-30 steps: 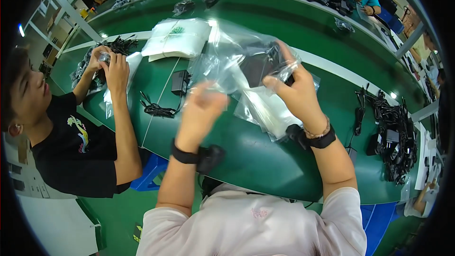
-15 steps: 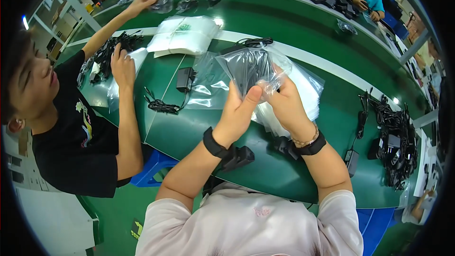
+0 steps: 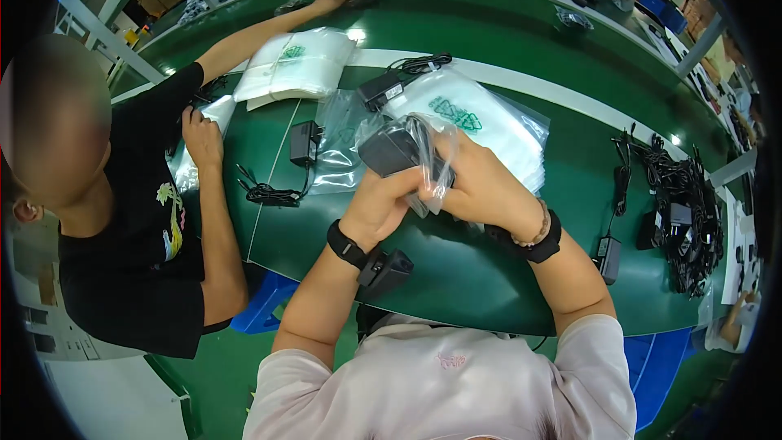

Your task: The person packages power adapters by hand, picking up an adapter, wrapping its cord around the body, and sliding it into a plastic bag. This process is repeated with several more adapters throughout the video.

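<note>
Between my hands is a black power adapter [image 3: 388, 149], inside a clear plastic bag [image 3: 441, 187]. My left hand [image 3: 377, 205] is closed round its lower left side. On the other side, my right hand [image 3: 482, 183] grips the bag's gathered right part, its fingers partly hidden by the plastic. Just beyond lies a fanned stack of clear bags [image 3: 505, 132] with green print. Another adapter [image 3: 380, 91] with a coiled cable touches the stack's far left corner. Farther left, an adapter [image 3: 305, 142] stands with its cable bundled beside it.
A tied pile of clear bags [image 3: 295, 65] lies at the far left. Black adapters and cables [image 3: 680, 220] heap up at the right, beside a single adapter [image 3: 608, 257]. A co-worker's arm [image 3: 261, 37] reaches across a green belt [image 3: 464, 20] behind a pale rail.
My hands have come lower, and the bag is now folded closer round the adapter, whose block faces up. The co-worker's reaching hand has moved right along the belt.
</note>
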{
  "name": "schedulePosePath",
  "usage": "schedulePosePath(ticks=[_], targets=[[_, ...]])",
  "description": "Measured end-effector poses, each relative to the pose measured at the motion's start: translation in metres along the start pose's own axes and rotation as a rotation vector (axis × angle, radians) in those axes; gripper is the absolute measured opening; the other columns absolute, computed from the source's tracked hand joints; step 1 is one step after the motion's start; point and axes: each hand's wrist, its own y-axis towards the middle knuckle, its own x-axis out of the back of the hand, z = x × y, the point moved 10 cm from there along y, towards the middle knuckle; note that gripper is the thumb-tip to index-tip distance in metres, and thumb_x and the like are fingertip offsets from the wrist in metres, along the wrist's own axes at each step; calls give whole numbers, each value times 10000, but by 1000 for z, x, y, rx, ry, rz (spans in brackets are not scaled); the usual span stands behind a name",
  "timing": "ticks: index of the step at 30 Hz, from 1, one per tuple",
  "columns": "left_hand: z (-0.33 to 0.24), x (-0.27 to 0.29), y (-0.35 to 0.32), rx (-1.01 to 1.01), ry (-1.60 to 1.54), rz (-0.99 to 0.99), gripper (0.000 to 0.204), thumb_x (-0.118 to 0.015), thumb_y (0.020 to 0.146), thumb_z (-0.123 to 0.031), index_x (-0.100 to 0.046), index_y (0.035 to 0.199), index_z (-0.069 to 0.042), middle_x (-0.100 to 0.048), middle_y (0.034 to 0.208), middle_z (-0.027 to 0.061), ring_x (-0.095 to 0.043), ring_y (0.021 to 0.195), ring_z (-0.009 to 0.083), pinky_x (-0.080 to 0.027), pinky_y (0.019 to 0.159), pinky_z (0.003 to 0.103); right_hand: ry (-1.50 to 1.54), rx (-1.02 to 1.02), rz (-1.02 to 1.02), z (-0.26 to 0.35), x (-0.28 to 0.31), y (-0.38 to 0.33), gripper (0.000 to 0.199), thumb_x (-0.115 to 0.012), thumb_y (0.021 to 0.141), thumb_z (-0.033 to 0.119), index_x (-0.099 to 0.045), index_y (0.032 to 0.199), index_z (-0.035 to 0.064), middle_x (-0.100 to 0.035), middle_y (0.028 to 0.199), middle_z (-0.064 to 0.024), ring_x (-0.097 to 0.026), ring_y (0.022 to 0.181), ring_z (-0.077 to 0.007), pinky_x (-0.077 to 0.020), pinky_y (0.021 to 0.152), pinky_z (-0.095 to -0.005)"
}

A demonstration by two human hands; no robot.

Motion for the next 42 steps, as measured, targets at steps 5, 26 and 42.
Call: schedulePosePath(ticks=[5,26,42], targets=[[0,-18,5,135,-299,211,314,-577,824,-108,-532,1122,-24,-589,1062,77,-567,956,182,-454,844,328,56,-1,155,-2,-7,-3,587,-543,836,340,-367,1288,8,-545,1004,-256,-554,889,-412,-454,774,-391],[6,-12,33,-23,-281,-136,210,-543,824,-87,-552,1009,13,-596,979,87,-566,915,205,-435,860,346,338,-223,-226,-47,46,-2,396,-705,738,218,-600,1076,41,-636,886,-115,-602,751,-185,-474,669,-293],[-14,1,22,-148,-338,-236,222,-582,813,-88,-559,1023,-19,-597,992,69,-559,931,206,-429,863,370,1204,-200,-536,-64,38,-9,162,-553,880,125,-591,863,-32,-613,987,-143,-610,799,-192,-488,757,-294]])
